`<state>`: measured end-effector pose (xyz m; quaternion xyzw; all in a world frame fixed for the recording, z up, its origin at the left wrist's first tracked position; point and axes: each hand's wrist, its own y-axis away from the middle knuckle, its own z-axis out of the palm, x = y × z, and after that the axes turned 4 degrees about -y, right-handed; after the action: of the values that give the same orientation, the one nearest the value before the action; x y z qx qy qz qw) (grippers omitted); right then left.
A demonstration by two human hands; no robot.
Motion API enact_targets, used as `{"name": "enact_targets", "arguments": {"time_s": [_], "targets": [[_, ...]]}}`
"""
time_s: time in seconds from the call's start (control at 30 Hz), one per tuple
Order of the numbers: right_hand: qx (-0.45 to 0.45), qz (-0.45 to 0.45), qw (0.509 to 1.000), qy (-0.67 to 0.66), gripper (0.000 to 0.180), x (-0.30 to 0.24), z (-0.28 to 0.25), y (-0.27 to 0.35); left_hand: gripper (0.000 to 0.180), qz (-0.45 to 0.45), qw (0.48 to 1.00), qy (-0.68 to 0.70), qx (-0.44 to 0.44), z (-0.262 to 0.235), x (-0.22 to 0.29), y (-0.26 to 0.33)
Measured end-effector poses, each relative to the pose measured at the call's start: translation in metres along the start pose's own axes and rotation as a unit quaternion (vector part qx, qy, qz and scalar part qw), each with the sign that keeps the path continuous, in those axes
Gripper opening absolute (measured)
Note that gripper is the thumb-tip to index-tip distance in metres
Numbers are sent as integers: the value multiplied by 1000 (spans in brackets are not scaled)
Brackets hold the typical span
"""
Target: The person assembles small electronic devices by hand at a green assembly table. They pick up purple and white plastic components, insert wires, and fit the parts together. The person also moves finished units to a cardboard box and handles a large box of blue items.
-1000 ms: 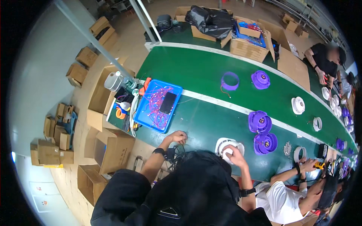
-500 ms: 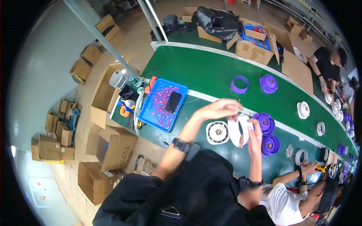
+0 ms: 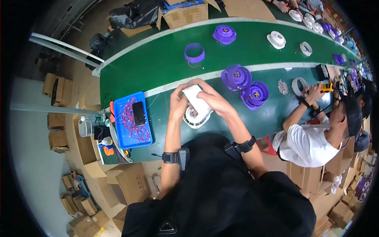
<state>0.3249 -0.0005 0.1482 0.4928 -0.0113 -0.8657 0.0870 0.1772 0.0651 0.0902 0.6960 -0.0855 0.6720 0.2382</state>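
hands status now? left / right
Left hand: closed on the white round part.
Right hand: closed over the same white round part, from above.

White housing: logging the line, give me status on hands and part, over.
Left hand and right hand both gripping white housing, raised above green belt. Blue tray at left, purple housings at right, both apart.

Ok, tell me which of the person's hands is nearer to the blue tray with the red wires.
Left. The left hand grips the white round part just right of the blue tray. The right hand holds the same part from its far side, further from the tray.
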Motion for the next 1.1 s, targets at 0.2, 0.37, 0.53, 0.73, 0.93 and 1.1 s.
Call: {"name": "enact_targets", "arguments": {"time_s": [0.2,0.37,0.53,0.73,0.93,1.1], "targets": [[0,31,997,75,57,17,11,-9,28,37,992,27,116,-16,9,11],[21,45,997,57,57,22,7,-13,24,129,979,43,149,-11,13,14],[8,65,997,50,36,14,10,-8,28,113,984,36,134,0,18,17],[-6,60,996,63,26,14,7,-1,42,22,997,65,31,-1,15,23],[-16,101,983,155,36,16,3,3,49,-80,992,47,-80,-20,22,42],[-56,88,977,183,38,19,12,1,46,-138,988,27,-58,-18,25,51]]}}
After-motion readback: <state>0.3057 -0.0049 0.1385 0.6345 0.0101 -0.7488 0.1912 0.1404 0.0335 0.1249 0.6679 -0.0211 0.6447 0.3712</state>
